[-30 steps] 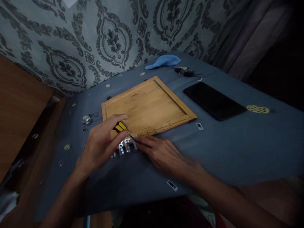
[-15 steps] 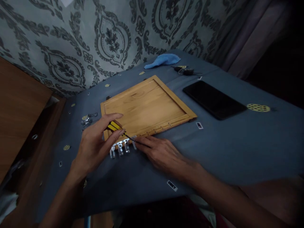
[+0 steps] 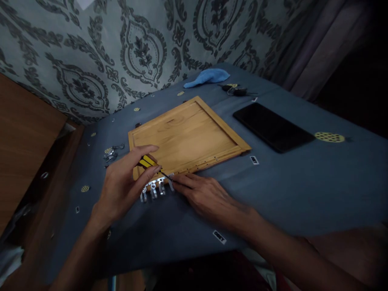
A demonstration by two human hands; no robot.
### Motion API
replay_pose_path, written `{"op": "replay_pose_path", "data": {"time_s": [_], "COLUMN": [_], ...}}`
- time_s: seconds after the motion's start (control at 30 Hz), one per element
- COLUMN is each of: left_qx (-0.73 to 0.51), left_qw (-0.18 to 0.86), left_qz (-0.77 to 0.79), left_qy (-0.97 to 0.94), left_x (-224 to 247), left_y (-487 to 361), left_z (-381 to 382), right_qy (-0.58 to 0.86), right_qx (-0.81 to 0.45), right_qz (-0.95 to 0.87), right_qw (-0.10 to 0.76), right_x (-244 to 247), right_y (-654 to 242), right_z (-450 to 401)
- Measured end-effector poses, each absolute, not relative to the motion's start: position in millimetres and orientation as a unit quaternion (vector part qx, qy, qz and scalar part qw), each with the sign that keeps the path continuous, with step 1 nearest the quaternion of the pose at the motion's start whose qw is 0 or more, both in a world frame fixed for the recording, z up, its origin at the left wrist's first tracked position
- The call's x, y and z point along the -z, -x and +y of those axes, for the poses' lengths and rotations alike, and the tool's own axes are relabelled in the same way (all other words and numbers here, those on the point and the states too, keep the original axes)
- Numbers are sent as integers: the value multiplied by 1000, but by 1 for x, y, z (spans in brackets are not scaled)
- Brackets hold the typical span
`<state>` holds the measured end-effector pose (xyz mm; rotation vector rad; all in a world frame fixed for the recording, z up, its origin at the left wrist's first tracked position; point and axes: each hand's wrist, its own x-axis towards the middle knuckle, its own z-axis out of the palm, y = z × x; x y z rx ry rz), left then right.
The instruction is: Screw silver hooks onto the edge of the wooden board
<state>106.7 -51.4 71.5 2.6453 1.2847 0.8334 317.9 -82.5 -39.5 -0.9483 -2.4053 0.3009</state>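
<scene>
My left hand (image 3: pixel 123 184) is closed round the yellow and black handle of a screwdriver (image 3: pixel 148 161). Its thin shaft slants down to the right, and the tip meets a metal hook (image 3: pixel 171 182) at the near edge of a wooden panel (image 3: pixel 188 133). At that hook my right hand (image 3: pixel 206 194) pinches with its fingertips, which partly cover it. Several silvery hooks (image 3: pixel 153 189) line the panel's edge to the left, jutting past it. A row of small dark holes runs on along the edge to the right.
Loose metal hooks (image 3: pixel 112 153) lie left of the panel on the blue cloth (image 3: pixel 303 190). A black phone (image 3: pixel 273 127) rests to the right. Behind it are keys (image 3: pixel 238 91) and a blue rag (image 3: pixel 209 76). A patterned wall (image 3: pixel 142 48) borders the back.
Almost nothing differs. My left hand and the screwdriver have shifted very slightly to the right; my right hand stays at the same hook.
</scene>
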Motion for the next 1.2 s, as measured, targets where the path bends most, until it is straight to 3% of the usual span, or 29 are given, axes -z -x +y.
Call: {"op": "replay_pose_path", "data": {"time_s": [0.5,0.93,1.2], "left_qx": [-236,-340,-404], "left_qw": [14,154,109], "left_qz": [416,397,373], "left_qy": [-878,-838,-828], "left_x": [-74,-51,-43], "left_y": [-113,-114,-111], "left_z": [-54,-52,-50], "right_qy": [350,355,350], "right_qx": [-132,-117,-118], "right_qz": [-892,-889,-890], "right_qw": [255,263,268], "right_x": [35,39,38], "right_y": [-317,-318,-319], "right_z": [-82,-83,-82]}}
